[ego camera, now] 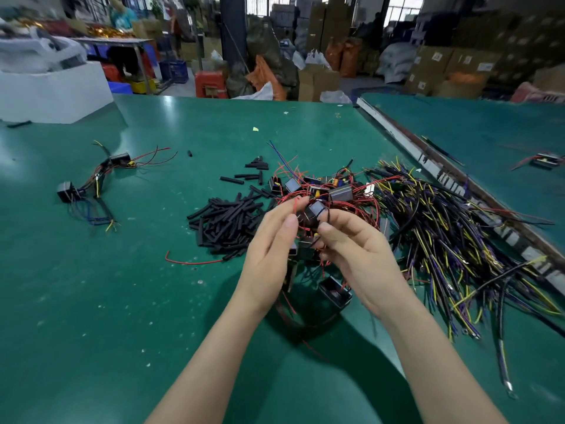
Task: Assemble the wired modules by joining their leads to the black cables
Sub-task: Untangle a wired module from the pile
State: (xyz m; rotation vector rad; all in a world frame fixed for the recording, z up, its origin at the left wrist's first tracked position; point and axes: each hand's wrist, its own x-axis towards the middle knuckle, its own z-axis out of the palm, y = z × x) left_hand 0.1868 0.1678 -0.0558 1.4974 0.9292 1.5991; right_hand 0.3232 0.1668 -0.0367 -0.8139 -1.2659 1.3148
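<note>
Green bench [128, 301]: keep the work low over it so loose parts drop back onto the heap. Cables [452, 240], black with yellow and purple cores, lie fanned at right; tubes [226, 221], short and black, are piled left of centre. Modules [324, 191], small dark boxes with thin red leads, are tangled between them. Left hand [269, 252] pinches a red lead [295, 206]; right hand [354, 249] curls round one module [315, 211]. Draw a single lead clear before joining
</note>
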